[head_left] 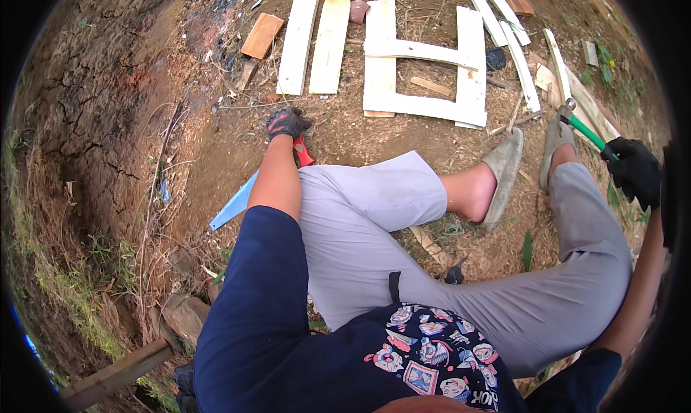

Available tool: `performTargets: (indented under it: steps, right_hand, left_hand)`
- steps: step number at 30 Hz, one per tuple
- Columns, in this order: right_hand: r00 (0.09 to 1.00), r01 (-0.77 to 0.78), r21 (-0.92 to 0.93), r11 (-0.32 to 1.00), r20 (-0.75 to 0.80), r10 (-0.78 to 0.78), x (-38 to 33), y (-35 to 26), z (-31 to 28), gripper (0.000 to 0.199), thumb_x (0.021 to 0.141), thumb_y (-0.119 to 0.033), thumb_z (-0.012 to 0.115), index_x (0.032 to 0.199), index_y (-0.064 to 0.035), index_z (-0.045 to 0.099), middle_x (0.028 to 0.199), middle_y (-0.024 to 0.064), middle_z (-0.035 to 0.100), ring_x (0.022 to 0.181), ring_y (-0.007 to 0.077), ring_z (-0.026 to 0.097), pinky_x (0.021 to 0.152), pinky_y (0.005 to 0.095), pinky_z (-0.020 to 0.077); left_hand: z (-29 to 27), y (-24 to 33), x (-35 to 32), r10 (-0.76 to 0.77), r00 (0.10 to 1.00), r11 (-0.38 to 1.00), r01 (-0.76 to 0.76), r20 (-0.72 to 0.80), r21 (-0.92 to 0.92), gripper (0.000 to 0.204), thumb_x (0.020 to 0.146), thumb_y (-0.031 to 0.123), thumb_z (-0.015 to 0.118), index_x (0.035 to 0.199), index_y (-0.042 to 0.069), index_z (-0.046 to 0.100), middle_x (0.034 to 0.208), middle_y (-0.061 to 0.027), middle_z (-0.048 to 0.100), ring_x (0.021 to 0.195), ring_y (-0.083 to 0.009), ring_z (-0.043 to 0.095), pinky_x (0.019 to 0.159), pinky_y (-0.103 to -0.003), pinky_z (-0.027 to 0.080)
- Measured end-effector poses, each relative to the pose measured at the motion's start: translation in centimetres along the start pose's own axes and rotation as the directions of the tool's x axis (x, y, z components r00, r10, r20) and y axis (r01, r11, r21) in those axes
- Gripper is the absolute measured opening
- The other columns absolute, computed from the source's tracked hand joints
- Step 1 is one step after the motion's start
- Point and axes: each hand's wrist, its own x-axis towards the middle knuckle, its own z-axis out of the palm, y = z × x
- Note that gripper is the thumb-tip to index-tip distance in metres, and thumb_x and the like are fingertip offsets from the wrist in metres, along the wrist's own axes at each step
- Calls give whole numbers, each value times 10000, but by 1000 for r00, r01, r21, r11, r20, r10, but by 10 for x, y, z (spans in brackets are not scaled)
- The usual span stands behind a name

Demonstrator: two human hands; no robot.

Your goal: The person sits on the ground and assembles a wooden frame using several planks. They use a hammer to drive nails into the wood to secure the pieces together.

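I sit on bare dirt with my legs stretched out in grey trousers. My left hand (287,123), in a black and red glove, rests on the ground beside the red handle of a hand saw (234,205) whose blue blade lies under my arm. My right hand (635,170), in a black glove, grips the green handle of a hammer (583,129), its metal head raised near my right foot. A frame of pale wooden planks (425,78) lies on the ground beyond my knees.
Two loose pale boards (314,42) and a short brown block (261,35) lie left of the frame. More slats (504,24) are piled at the upper right. A cracked earth bank with grass rises on the left. A dark timber (115,373) lies at lower left.
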Motion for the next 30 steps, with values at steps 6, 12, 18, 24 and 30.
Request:
performTargets:
  steps: [6, 12, 18, 24, 30]
  right_hand:
    - [1000, -8, -25, 1000, -10, 8, -7, -3, -7, 188, 920, -104, 657, 1083, -17, 691, 640, 47, 594, 442, 119, 530, 401, 319, 418]
    - [1000, -21, -32, 999, -1, 21, -13, -9, -8, 210, 925, -117, 657, 1108, -21, 697, 639, 40, 591, 456, 111, 534, 420, 314, 422]
    - [998, 31, -34, 999, -45, -33, -23, -5, -12, 247, 905, -196, 681, 1072, -17, 719, 663, 54, 637, 475, 119, 564, 440, 312, 457]
    - [999, 47, 5, 999, 9, -47, -25, -2, -16, 301, 946, -291, 703, 1050, -10, 729, 677, 64, 659, 482, 134, 590, 427, 327, 488]
    - [999, -9, 106, 994, 35, 5, -17, -7, -12, 199, 885, -120, 733, 1053, -18, 705, 654, 53, 637, 454, 126, 559, 412, 318, 448]
  left_hand:
    - [6, 2, 9, -21, 1000, 999, 21, -4, 42, 555, 820, 531, 782, 1291, 237, 770, 1384, -165, 698, 1297, -350, 659, 1094, -473, 521]
    - [13, 0, 10, -41, 996, 996, 46, -78, 70, 534, 829, 524, 784, 1224, 164, 801, 1313, -173, 736, 1217, -367, 702, 1039, -473, 552]
    - [-2, 3, 12, -40, 996, 999, 39, 75, 8, 623, 867, 511, 787, 1315, 80, 744, 1404, -197, 686, 1299, -360, 663, 1087, -481, 532]
    - [1, 8, 7, -22, 998, 998, 18, 57, 58, 611, 830, 570, 749, 1244, 122, 789, 1317, -183, 739, 1214, -345, 716, 1030, -453, 559]
    - [17, 3, 19, -27, 999, 998, 28, -16, 48, 611, 825, 560, 774, 1251, 123, 784, 1320, -183, 737, 1230, -372, 704, 1040, -473, 556]
